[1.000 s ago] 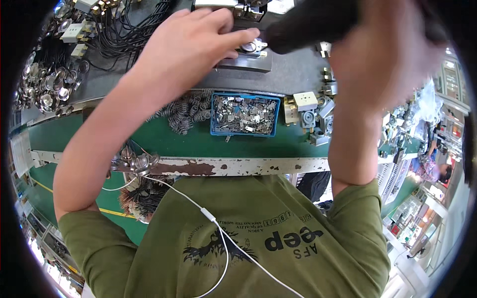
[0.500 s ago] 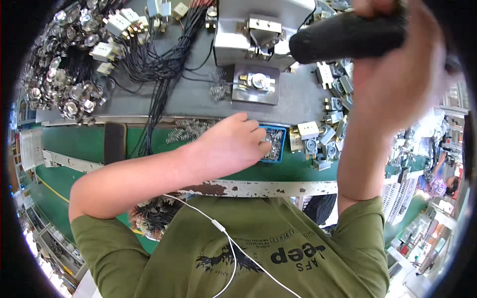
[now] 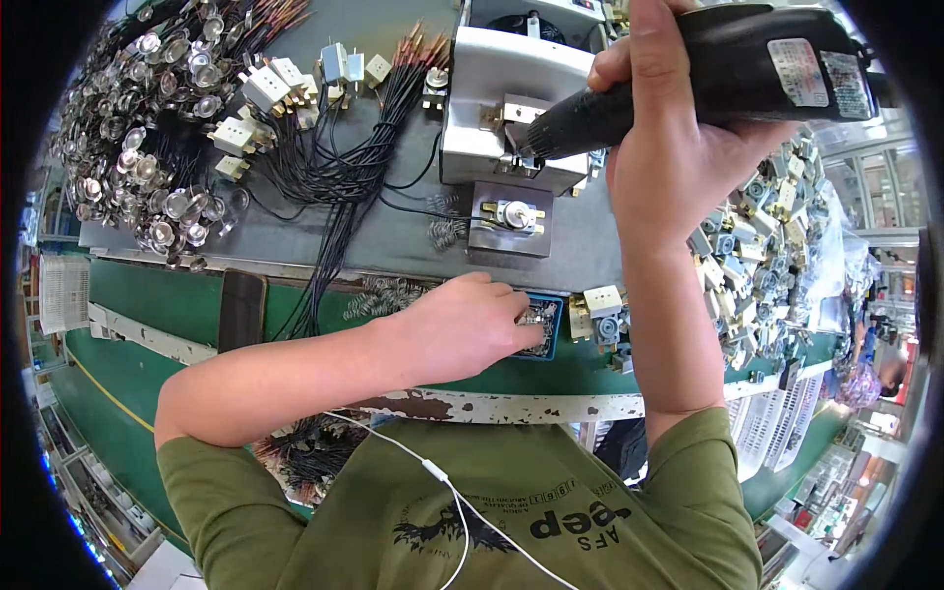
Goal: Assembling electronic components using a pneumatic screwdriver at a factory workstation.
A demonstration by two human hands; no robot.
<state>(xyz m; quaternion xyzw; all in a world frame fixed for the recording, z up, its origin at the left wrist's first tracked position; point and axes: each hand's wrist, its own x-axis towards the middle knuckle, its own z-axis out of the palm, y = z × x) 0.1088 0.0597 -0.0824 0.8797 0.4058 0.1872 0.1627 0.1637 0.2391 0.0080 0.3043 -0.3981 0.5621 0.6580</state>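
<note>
My right hand (image 3: 678, 147) is wrapped round a black electric screwdriver (image 3: 733, 59), held on its side with its narrow end at the grey metal fixture (image 3: 492, 59). The tool's tip is hidden against the fixture's front. My left hand (image 3: 467, 324) reaches into a small blue tray (image 3: 558, 339) of small shiny metal parts. Its fingers are curled with the tips together; anything pinched there is too small to make out. Between the hands, a plug part with brass pins and a round white-metal centre (image 3: 515, 214) sits on a steel block (image 3: 511, 243).
Black cables (image 3: 334, 177) with plug ends spread across the left of the bench, beside a heap of shiny round metal caps (image 3: 162, 187). Loose springs (image 3: 388, 298) lie near the tray. Plug housings (image 3: 762, 246) are piled on the right. A dark flat bar (image 3: 242, 307) lies front left.
My right hand has brought the screwdriver left and down in the picture, its narrow end now at the fixture. My left hand has stayed at the blue tray. The whole view has shifted slightly.
</note>
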